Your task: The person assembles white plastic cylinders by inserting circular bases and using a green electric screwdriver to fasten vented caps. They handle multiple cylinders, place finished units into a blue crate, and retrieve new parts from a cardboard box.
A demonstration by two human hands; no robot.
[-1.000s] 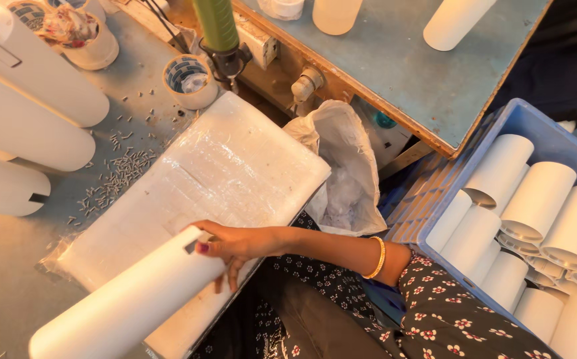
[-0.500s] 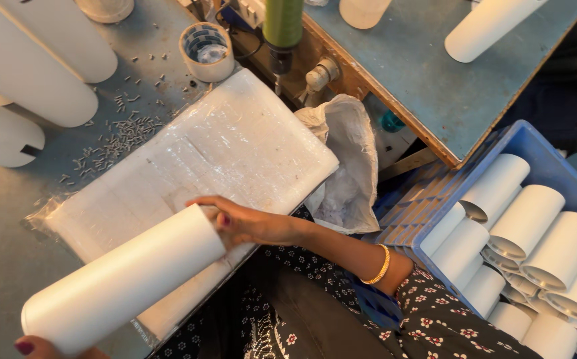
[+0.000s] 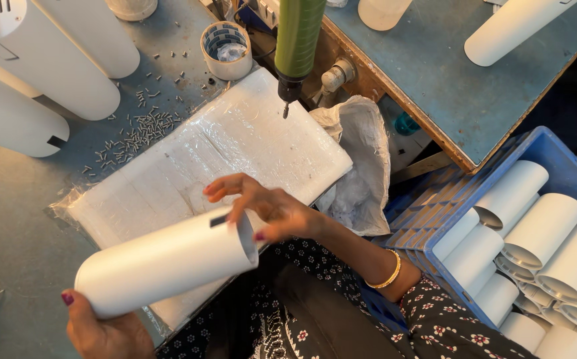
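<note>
White tube (image 3: 165, 262) held level above wrapped foam pad (image 3: 235, 149) on grey desk (image 3: 9, 219). Left hand (image 3: 102, 332) cupped under closed end, grip closed on tube. Right hand (image 3: 268, 209) at open rim, fingers half spread, grip loose on rim edge. Best kept steady with notch turned up and rim square. Around: blue crate (image 3: 554, 149) of tubes to the right, finished tubes (image 3: 42, 73) upper left. Possible obstruction: hanging green screwdriver (image 3: 296, 46) over pad. Smallest: cup (image 3: 225, 50), loose screws (image 3: 145, 126).
</note>
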